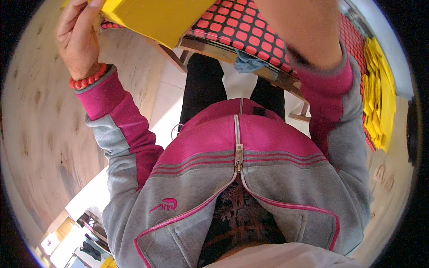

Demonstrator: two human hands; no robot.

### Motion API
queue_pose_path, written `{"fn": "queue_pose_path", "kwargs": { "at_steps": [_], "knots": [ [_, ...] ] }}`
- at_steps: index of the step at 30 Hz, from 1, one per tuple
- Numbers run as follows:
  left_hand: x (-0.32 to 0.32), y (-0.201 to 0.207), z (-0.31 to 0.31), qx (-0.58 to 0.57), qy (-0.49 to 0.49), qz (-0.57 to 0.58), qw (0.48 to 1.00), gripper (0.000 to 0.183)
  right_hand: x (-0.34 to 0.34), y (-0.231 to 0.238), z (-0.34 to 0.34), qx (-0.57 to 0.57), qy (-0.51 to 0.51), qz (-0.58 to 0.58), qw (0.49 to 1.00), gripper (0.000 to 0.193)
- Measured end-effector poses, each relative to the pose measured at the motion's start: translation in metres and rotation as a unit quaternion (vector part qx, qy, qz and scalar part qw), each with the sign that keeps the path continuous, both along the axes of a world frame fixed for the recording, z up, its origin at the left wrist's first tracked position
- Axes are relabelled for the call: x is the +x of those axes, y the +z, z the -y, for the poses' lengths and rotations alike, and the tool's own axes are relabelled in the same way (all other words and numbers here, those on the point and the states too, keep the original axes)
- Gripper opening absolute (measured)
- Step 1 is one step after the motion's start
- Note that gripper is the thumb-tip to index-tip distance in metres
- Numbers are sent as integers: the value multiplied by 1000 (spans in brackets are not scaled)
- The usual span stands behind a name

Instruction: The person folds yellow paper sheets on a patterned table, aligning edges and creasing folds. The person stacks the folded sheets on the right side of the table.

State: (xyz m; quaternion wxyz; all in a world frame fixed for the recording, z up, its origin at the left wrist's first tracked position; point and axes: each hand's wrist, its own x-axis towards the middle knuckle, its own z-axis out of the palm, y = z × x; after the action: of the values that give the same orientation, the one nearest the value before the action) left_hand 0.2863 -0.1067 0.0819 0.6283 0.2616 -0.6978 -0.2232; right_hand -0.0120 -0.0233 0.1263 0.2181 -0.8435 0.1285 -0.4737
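Note:
At the upper left, my left hand (80, 42) grips the left edge of a folded yellow piece (154, 18), with the thumb by its top edge. Whether it is paper or cloth I cannot tell. Its lower corner hangs over the front edge of the table, and its upper part is cut off by the picture's edge. A red bead bracelet (89, 79) circles my left wrist. Only the forearm (308, 31) of my right arm shows, reaching over the table; the hand itself lies beyond the top edge.
A red-and-black patterned cover (237, 27) lies on the wooden table. Several flat yellow pieces (380, 94) are piled at its right end. A blue cloth (248, 62) hangs at the table's front edge, above my legs. Furniture stands at the lower left.

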Motion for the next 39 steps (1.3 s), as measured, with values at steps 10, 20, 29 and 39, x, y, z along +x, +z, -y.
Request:
{"fn": "queue_pose_path", "kwargs": {
  "at_steps": [10, 20, 29, 39],
  "knots": [
    [-18, 5, -9, -25, 51, 38, 998, 22, -70, -205, -54, 95, -226, -233, 941, 17],
    [-3, 0, -3, -12, 72, 118, 990, 24, -100, -297, -24, 126, -472, -99, 867, 33],
    [4, -3, -5, 39, 47, 69, 996, 23, -89, -253, -42, 224, -404, -198, 864, 35],
    [-4, 1, -11, 41, 36, 63, 996, 22, -51, -104, -68, -60, -78, -223, 970, 29]
  ]
}}
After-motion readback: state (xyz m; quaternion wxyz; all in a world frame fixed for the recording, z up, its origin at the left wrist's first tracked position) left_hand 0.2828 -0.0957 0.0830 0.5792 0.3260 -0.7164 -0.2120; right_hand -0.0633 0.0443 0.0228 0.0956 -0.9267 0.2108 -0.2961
